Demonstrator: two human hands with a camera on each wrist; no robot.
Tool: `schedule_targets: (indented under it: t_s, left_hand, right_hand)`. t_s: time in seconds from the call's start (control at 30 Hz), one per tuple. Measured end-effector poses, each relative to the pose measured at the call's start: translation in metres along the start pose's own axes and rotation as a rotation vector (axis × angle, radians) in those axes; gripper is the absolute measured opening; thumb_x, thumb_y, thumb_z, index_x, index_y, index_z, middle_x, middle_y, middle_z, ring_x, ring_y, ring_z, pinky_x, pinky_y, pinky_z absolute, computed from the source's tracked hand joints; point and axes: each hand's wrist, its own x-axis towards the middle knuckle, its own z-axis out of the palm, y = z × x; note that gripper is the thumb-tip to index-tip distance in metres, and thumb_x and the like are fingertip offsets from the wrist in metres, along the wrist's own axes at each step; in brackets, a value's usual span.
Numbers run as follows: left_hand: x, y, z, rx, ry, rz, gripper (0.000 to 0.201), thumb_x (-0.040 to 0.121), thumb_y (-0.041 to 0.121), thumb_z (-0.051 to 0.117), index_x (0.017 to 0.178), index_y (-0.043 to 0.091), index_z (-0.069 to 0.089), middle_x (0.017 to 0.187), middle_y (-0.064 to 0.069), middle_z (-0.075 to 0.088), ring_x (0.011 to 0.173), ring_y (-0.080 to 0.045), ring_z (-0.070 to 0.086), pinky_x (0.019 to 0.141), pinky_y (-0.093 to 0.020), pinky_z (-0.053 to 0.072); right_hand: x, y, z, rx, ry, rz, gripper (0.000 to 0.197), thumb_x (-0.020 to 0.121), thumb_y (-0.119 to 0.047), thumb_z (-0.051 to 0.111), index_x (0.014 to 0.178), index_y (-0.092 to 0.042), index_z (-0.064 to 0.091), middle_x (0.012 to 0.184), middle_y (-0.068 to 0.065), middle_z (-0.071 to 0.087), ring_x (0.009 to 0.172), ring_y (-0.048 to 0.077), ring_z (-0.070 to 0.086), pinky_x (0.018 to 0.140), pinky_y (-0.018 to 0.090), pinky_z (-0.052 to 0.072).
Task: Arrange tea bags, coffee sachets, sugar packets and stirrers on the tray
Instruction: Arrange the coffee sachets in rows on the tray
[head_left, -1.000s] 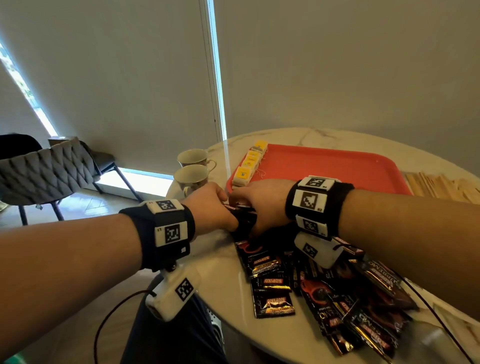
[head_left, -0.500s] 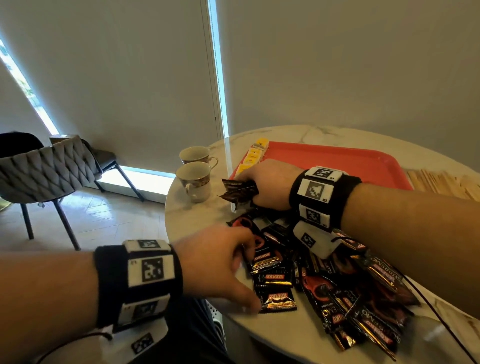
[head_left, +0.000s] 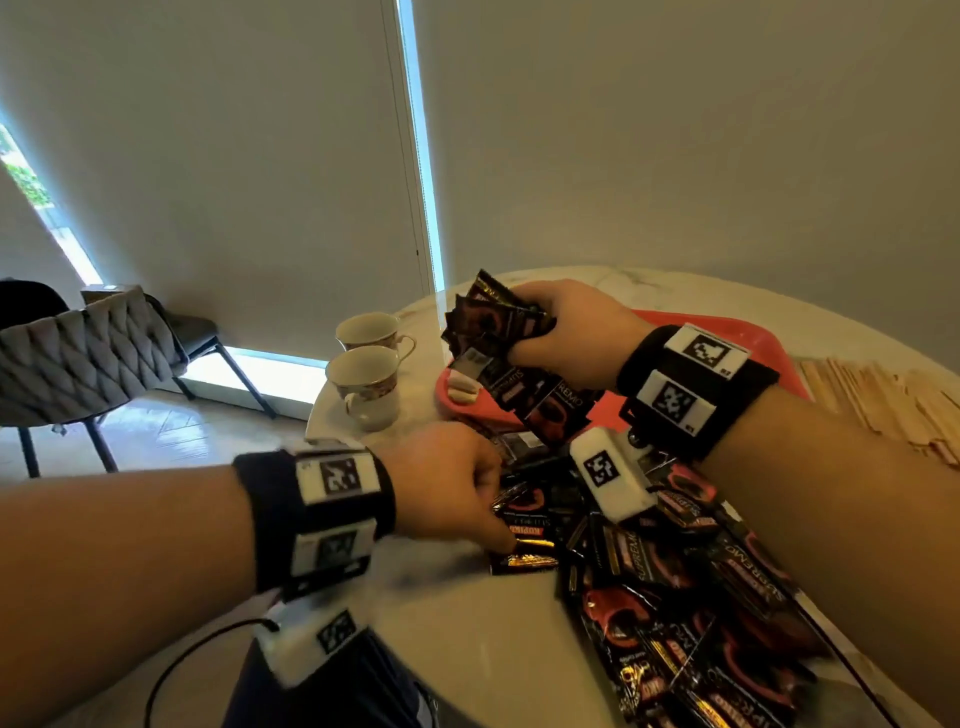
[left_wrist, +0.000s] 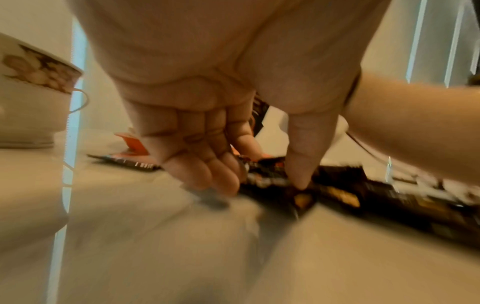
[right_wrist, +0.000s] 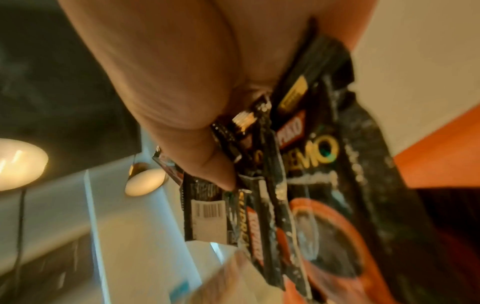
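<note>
Marble table (head_left: 467, 649), red tray (head_left: 769, 345), two cups (head_left: 366, 382)

The coffee sachets (head_left: 670, 587) are black with red cup motifs, gold lettering and a red brand label; one shows a white barcode patch (right_wrist: 209, 209). The tray (head_left: 748, 338) is red-orange. The bench (head_left: 467, 639) is white marble with faint grey veins. The cups (head_left: 366, 384) are cream with a brown floral band. The stirrers (head_left: 883, 400) are pale wood.
</note>
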Motion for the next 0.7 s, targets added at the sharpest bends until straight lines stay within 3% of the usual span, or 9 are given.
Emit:
schedule_targets:
  t_s: [0.07, 0.13, 0.23, 0.33, 0.4, 0.47, 0.57, 0.63, 0.7]
  left_hand:
    - [0.01, -0.007, -0.02, -0.216, 0.002, -0.048, 0.025, 0.083, 0.028, 0.082, 0.069, 0.02, 0.063, 0.069, 0.0, 0.071, 0.066, -0.011, 0.064, 0.07, -0.032, 0.055]
    - [0.022, -0.008, -0.038, -0.572, 0.101, -0.134, 0.016, 0.088, 0.021, 0.075, 0.077, 0.014, 0.065, 0.074, -0.011, 0.068, 0.073, -0.026, 0.067, 0.076, -0.043, 0.058]
    - [0.041, 0.003, -0.053, -1.049, 0.32, -0.205, 0.036, 0.091, 0.041, 0.075, 0.103, 0.01, 0.062, 0.099, -0.014, 0.065, 0.093, -0.033, 0.068, 0.082, -0.047, 0.059]
    - [0.066, 0.013, -0.056, -1.416, 0.181, -0.174, 0.089, 0.077, 0.073, 0.073, 0.138, 0.014, 0.049, 0.134, -0.023, 0.059, 0.118, -0.05, 0.062, 0.095, -0.065, 0.054]
    - [0.083, 0.02, -0.056, -1.631, -0.013, -0.097, 0.101, 0.073, 0.085, 0.067, 0.143, 0.014, 0.049, 0.138, -0.028, 0.06, 0.123, -0.057, 0.058, 0.102, -0.069, 0.048]
    - [0.101, 0.029, -0.056, -1.757, -0.102, 0.007, 0.104, 0.076, 0.092, 0.053, 0.136, 0.008, 0.064, 0.127, -0.025, 0.07, 0.12, -0.052, 0.062, 0.11, -0.069, 0.04]
    - [0.126, 0.038, -0.06, -1.829, -0.108, 0.112, 0.095, 0.077, 0.094, 0.046, 0.126, 0.018, 0.076, 0.126, -0.019, 0.073, 0.13, -0.046, 0.057, 0.118, -0.07, 0.025]
    - [0.139, 0.04, -0.063, -1.83, -0.079, 0.152, 0.09, 0.078, 0.092, 0.049, 0.132, 0.024, 0.072, 0.13, -0.012, 0.072, 0.132, -0.039, 0.059, 0.118, -0.067, 0.028]
    - [0.15, 0.041, -0.068, -1.847, -0.015, 0.137, 0.077, 0.084, 0.081, 0.053, 0.134, 0.025, 0.07, 0.129, -0.01, 0.073, 0.127, -0.034, 0.064, 0.113, -0.062, 0.039]
  right_hand:
    - [0.002, 0.006, -0.007, 0.051, 0.043, 0.009, 0.043, 0.085, -0.014, 0.073, 0.123, -0.031, 0.067, 0.091, -0.008, 0.073, 0.076, 0.008, 0.071, 0.065, 0.023, 0.057]
    - [0.003, 0.011, -0.015, 0.099, 0.098, 0.01, 0.035, 0.086, -0.015, 0.073, 0.115, -0.034, 0.066, 0.089, -0.004, 0.074, 0.073, 0.013, 0.072, 0.063, 0.027, 0.059]
    - [0.012, 0.018, -0.022, 0.234, 0.232, -0.008, 0.035, 0.087, -0.012, 0.072, 0.11, -0.037, 0.064, 0.088, -0.006, 0.074, 0.072, 0.01, 0.072, 0.061, 0.026, 0.058]
    - [0.025, 0.028, -0.022, 0.401, 0.415, -0.018, 0.037, 0.086, -0.009, 0.071, 0.113, -0.034, 0.068, 0.092, -0.006, 0.076, 0.082, 0.01, 0.073, 0.076, 0.033, 0.059]
    - [0.032, 0.032, -0.021, 0.444, 0.455, -0.032, 0.042, 0.087, -0.007, 0.069, 0.123, -0.028, 0.066, 0.099, -0.006, 0.076, 0.089, 0.01, 0.073, 0.082, 0.035, 0.059]
    - [0.036, 0.037, -0.019, 0.445, 0.443, -0.06, 0.047, 0.087, -0.002, 0.066, 0.128, -0.025, 0.063, 0.103, -0.005, 0.076, 0.093, 0.01, 0.073, 0.084, 0.032, 0.059]
    - [0.041, 0.043, -0.02, 0.397, 0.393, -0.092, 0.049, 0.087, 0.003, 0.062, 0.127, -0.025, 0.062, 0.102, -0.006, 0.076, 0.092, 0.007, 0.072, 0.083, 0.025, 0.058]
    - [0.045, 0.048, -0.022, 0.395, 0.358, -0.082, 0.05, 0.087, 0.003, 0.062, 0.124, -0.032, 0.061, 0.1, -0.007, 0.076, 0.09, 0.005, 0.072, 0.081, 0.023, 0.059]
    - [0.05, 0.055, -0.022, 0.411, 0.343, -0.068, 0.053, 0.087, 0.004, 0.061, 0.123, -0.036, 0.059, 0.1, -0.006, 0.075, 0.091, 0.008, 0.072, 0.085, 0.03, 0.06]
